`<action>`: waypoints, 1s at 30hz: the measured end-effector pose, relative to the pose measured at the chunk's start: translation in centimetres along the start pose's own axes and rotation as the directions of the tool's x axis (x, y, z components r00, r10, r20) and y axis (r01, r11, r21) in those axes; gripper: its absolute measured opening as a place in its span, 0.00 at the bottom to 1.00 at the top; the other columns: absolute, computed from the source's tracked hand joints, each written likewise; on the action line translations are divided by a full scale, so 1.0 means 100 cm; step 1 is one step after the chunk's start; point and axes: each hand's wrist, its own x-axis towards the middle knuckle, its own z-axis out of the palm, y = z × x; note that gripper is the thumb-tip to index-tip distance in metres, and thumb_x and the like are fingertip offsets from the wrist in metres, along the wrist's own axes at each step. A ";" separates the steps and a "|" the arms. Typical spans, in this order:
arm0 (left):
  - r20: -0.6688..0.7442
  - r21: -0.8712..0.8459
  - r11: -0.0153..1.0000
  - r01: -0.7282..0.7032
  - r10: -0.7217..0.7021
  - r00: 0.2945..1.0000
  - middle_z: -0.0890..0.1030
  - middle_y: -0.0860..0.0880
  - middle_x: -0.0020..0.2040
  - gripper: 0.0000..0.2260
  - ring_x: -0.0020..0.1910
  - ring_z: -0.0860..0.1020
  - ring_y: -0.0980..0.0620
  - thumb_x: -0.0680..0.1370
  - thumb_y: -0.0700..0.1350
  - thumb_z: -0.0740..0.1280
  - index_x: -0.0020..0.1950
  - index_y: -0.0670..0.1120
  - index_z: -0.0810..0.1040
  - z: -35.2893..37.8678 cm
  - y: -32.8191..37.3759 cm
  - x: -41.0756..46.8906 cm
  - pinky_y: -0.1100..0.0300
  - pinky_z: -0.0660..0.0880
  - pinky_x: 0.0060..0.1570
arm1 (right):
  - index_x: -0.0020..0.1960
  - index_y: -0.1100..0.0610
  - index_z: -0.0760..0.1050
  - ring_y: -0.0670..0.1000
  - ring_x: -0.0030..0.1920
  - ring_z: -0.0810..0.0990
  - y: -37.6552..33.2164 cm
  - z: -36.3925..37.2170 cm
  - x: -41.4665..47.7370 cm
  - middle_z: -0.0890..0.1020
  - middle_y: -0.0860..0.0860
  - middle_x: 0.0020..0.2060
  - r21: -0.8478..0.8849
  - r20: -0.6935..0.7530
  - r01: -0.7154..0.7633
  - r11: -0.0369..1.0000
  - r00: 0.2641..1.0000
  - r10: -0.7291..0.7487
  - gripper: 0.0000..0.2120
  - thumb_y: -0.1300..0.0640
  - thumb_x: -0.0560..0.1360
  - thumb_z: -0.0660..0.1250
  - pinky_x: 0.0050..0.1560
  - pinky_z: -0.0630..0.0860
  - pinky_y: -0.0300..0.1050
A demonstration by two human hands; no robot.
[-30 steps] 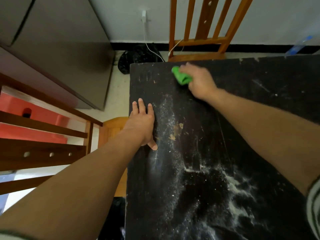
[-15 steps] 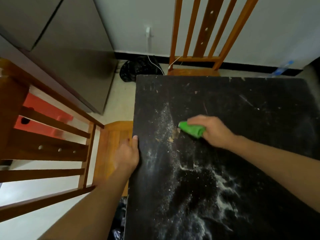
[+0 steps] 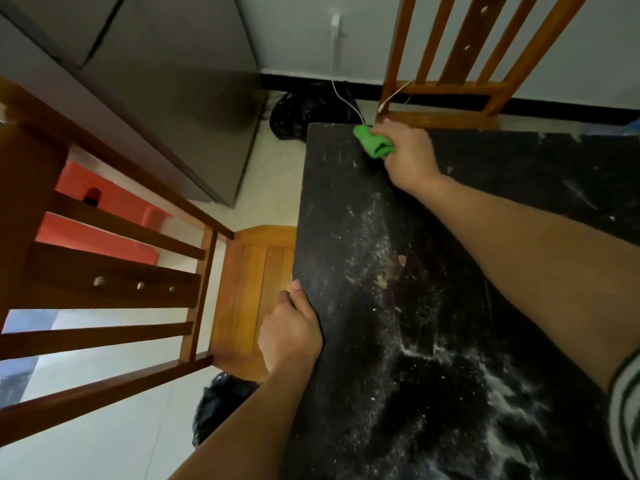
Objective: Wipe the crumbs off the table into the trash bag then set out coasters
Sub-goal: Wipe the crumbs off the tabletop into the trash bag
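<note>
Slats of a wooden chair [image 3: 114,271] fill the space left of the counter [image 3: 346,209], and its seat sits right against the counter's left edge. Behind the slats, farther from the counter, lies something red [image 3: 104,202]; what it is cannot be told. A grey cabinet [image 3: 166,98] stands beyond the counter's far left corner.

On the floor by the near part of the left edge sits a black trash bag [image 3: 221,403], partly hidden under the left forearm. Another black bag [image 3: 308,112] lies just off the far left corner, with a white cable [image 3: 346,98] running over it.

The left hand [image 3: 291,337] grips the counter's left edge. Its thumb lies on the dark top and its fingers go out of sight beneath.

Brown crumbs [image 3: 391,271] lie on the counter a little in from that edge. Among them is a band of white powder [image 3: 485,379] that spreads wider toward the near side.

At the far edge, close to the left corner, a green cloth [image 3: 372,143] is bunched on the surface. The right hand [image 3: 410,157] is closed round it and presses it down, the arm reaching across the counter from the near right. A striped sleeve [image 3: 623,417] shows at that arm's near end.

A second chair [image 3: 467,64] stands against the counter's far edge, directly behind the cloth.
</note>
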 end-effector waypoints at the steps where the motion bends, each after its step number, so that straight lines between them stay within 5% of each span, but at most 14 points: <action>1: -0.004 0.003 1.000 -0.001 0.001 1.000 0.79 0.46 0.38 0.31 0.40 0.79 0.44 0.79 0.64 0.39 0.46 0.47 0.76 0.001 0.000 0.000 0.47 0.78 0.47 | 0.66 0.60 0.76 0.58 0.68 0.72 -0.003 0.006 -0.008 0.76 0.59 0.66 0.017 0.058 0.094 0.995 0.994 -0.095 0.27 0.75 0.68 0.63 0.71 0.61 0.43; 5: -0.006 -0.012 1.000 -0.009 0.009 1.000 0.80 0.44 0.39 0.29 0.41 0.79 0.42 0.80 0.62 0.41 0.46 0.46 0.76 0.000 0.000 -0.001 0.46 0.78 0.48 | 0.63 0.61 0.78 0.55 0.68 0.73 0.006 0.004 -0.087 0.78 0.57 0.64 0.071 0.246 0.379 0.923 0.890 -0.385 0.30 0.74 0.63 0.60 0.72 0.64 0.51; 12: 0.002 -0.026 1.000 -0.006 0.006 1.000 0.80 0.44 0.40 0.29 0.43 0.79 0.42 0.82 0.61 0.42 0.49 0.45 0.77 -0.003 0.002 -0.005 0.47 0.77 0.48 | 0.69 0.55 0.73 0.44 0.75 0.62 0.034 -0.038 -0.240 0.72 0.48 0.70 0.168 0.555 0.442 0.881 0.696 -0.455 0.31 0.71 0.67 0.66 0.75 0.56 0.45; 14: 0.010 -0.021 1.000 -0.002 0.002 1.000 0.77 0.47 0.39 0.28 0.43 0.79 0.43 0.82 0.61 0.43 0.50 0.45 0.77 -0.003 0.002 -0.005 0.50 0.76 0.47 | 0.67 0.56 0.75 0.45 0.71 0.68 0.033 -0.046 -0.231 0.75 0.49 0.67 0.219 0.484 0.345 0.913 0.774 -0.408 0.28 0.69 0.68 0.61 0.73 0.62 0.43; 17: 0.017 -0.008 1.000 0.014 -0.014 1.000 0.76 0.48 0.37 0.28 0.42 0.78 0.44 0.82 0.61 0.43 0.49 0.46 0.76 0.000 0.002 -0.003 0.50 0.76 0.47 | 0.62 0.60 0.78 0.52 0.60 0.78 0.036 -0.052 -0.163 0.80 0.55 0.59 0.142 0.184 0.184 0.973 0.961 -0.208 0.25 0.75 0.67 0.65 0.65 0.72 0.46; 22: -0.003 0.000 1.000 -0.002 0.002 1.000 0.76 0.50 0.35 0.28 0.39 0.78 0.47 0.81 0.61 0.42 0.47 0.47 0.76 0.003 0.002 -0.003 0.50 0.77 0.45 | 0.64 0.59 0.76 0.56 0.62 0.75 0.031 -0.041 -0.038 0.77 0.57 0.61 -0.010 -0.103 -0.140 0.990 0.985 0.139 0.20 0.70 0.74 0.64 0.64 0.68 0.45; 25: -0.011 -0.005 1.000 -0.016 0.016 1.000 0.77 0.50 0.34 0.28 0.37 0.78 0.48 0.80 0.62 0.41 0.45 0.48 0.76 0.004 0.002 -0.001 0.50 0.78 0.43 | 0.66 0.58 0.75 0.55 0.64 0.74 -0.001 -0.007 0.006 0.77 0.55 0.63 0.033 -0.107 -0.095 0.995 0.989 0.098 0.21 0.68 0.75 0.64 0.65 0.65 0.41; 30: -0.003 -0.005 1.000 -0.011 0.011 1.000 0.78 0.51 0.35 0.27 0.37 0.78 0.49 0.80 0.62 0.42 0.46 0.49 0.76 0.004 -0.002 0.001 0.49 0.79 0.44 | 0.66 0.60 0.76 0.57 0.69 0.71 -0.048 0.047 0.022 0.75 0.60 0.66 0.091 0.079 0.172 0.981 0.981 -0.179 0.25 0.74 0.70 0.64 0.73 0.61 0.45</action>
